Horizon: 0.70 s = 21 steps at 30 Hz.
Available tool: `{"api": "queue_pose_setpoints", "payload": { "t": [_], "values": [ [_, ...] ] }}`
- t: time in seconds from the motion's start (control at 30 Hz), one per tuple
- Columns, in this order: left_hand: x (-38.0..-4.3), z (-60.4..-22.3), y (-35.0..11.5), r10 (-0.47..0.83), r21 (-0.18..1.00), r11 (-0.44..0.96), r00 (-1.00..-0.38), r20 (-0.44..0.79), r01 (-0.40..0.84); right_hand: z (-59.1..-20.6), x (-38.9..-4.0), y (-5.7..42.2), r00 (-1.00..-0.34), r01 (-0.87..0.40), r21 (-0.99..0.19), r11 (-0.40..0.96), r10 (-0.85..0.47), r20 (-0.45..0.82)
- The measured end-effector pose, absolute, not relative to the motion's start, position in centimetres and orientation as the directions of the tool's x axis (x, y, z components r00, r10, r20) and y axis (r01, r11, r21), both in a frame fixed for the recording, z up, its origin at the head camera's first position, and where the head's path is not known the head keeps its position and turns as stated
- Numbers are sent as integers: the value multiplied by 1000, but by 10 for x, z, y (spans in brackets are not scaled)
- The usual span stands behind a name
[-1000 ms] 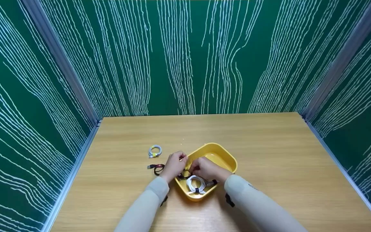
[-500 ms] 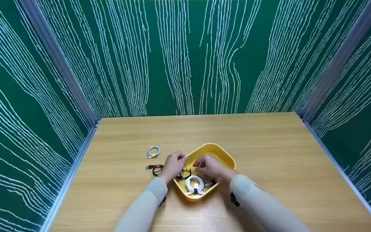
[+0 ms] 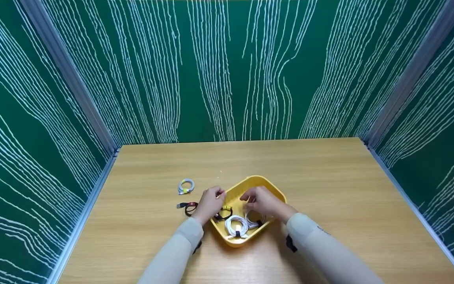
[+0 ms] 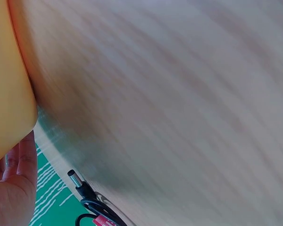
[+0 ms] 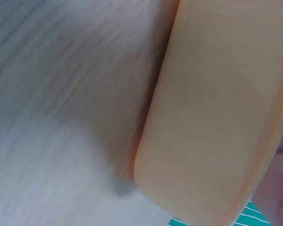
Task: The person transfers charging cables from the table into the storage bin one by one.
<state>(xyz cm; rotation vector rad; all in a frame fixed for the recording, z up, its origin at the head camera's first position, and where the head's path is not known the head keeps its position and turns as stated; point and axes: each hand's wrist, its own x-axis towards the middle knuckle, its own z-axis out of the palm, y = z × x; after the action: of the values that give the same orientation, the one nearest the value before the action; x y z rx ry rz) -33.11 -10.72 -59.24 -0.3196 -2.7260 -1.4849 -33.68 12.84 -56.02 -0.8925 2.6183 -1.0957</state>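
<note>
My left hand [image 3: 210, 205] holds the left rim of a yellow plastic bin [image 3: 277, 190]; in the left wrist view its fingers [image 4: 26, 157] lie against the bin's far side. Over the bin's right half hovers my right hand [image 3: 266, 202], fingers bent, thumb and index finger apart with nothing showing between them. Below it lies a whitish coiled cable [image 3: 252, 224] with a black tie, partly hidden by the hand. Beside that is a white coiled cable [image 3: 236, 226], also tied in black. A black coiled cable [image 3: 227, 216] with a yellow tie sits near my left hand.
Left of the bin, on the wooden table [image 3: 329, 236], lie a pale grey coiled cable [image 3: 186, 186] with yellow ties and a black cable [image 3: 190, 208] with a red tie and a plug. Green walls [image 3: 211, 79] with white lines stand around the table.
My right hand has let go of the black cable with the yellow tie and moved up and right, its fingers parting. The left hand has stayed at the bin's rim.
</note>
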Motion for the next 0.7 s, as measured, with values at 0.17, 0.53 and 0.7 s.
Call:
{"api": "queue_pose_setpoints", "payload": {
  "t": [0.17, 0.53, 0.7],
  "values": [
    [-331, -592, -107, 168, 830, 523, -978, 124, 195, -558, -337, 133, -814, -453, -695, 558, -577, 68],
    [-330, -590, -107, 173, 841, 512, -980, 102, 178, -557, -334, 140, -841, -477, -666, 574, -519, 155],
    [-330, -590, -108, 175, 840, 511, -979, 107, 184, -556, -331, 142, -883, -429, -670, 606, -438, 169]
  ]
}}
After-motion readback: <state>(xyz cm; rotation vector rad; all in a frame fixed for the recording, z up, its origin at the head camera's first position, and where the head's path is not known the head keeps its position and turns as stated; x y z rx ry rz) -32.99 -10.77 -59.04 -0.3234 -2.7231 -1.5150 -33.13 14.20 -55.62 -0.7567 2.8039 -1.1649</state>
